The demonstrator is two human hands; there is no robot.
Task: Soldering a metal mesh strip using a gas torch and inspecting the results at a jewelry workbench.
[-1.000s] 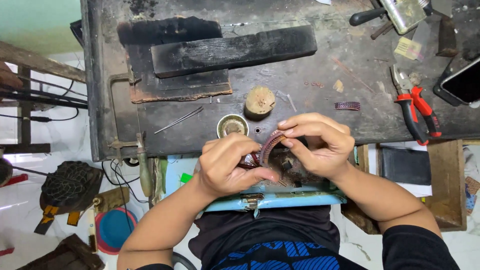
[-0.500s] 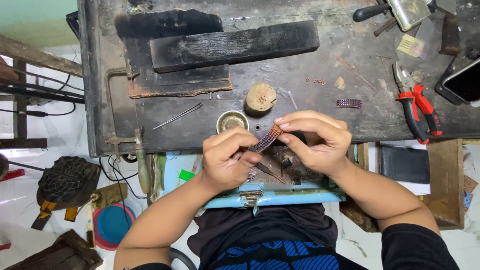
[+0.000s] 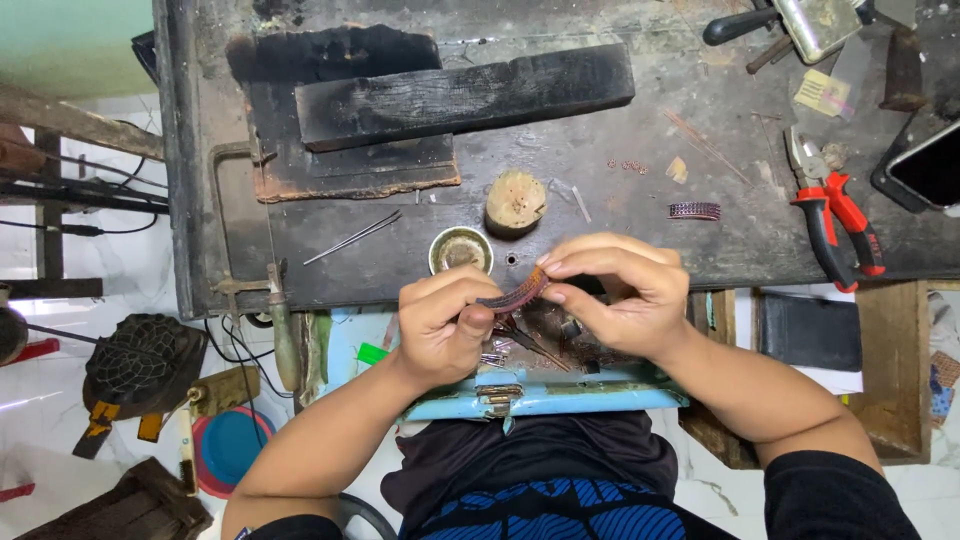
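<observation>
Both my hands hold a short, flat, reddish-brown woven metal band (image 3: 515,294) at the near edge of a dark workbench (image 3: 620,130). My left hand (image 3: 440,325) pinches its left end, and my right hand (image 3: 610,290) pinches its right end between thumb and fingers. The band stretches nearly straight between them, slightly tilted. Below my hands an open light-blue drawer (image 3: 540,395) holds small tools and metal bits. A small round brass cup (image 3: 461,249) and a round wooden stub (image 3: 516,201) sit just beyond my hands.
Charred black blocks (image 3: 450,95) lie at the bench's back left. Red-handled pliers (image 3: 835,215) and a phone (image 3: 925,160) lie at the right. A second small band piece (image 3: 695,210) rests right of my hands. Thin wires (image 3: 350,238) lie left. A blue bowl (image 3: 225,445) sits on the floor.
The band was curved tightly between my hands over the drawer. It is straightened out now, and my hands have lifted it slightly toward the bench edge.
</observation>
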